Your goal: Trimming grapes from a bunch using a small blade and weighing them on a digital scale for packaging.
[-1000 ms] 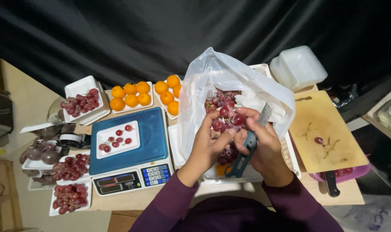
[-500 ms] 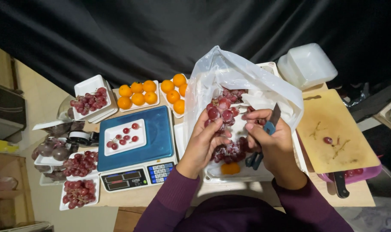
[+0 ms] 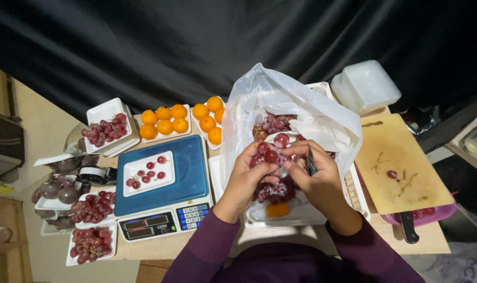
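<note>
Plastic bag [image 3: 301,112] holds red grapes [image 3: 272,157]; left hand [image 3: 246,175] grips the bunch, right hand [image 3: 319,178] clasps scissors [image 3: 310,160] pointing twelve o'clock.

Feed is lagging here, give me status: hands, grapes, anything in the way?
Left hand gripping red grape bunch over white tray. Right hand on bunch, holding scissors. Plastic bag crowds behind; scale clear at left.

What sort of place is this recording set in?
Probably a small fruit-packing or selling table: a blue weighing scale bearing a tray of grapes, trays of oranges, and hands working a grape bunch.
</note>
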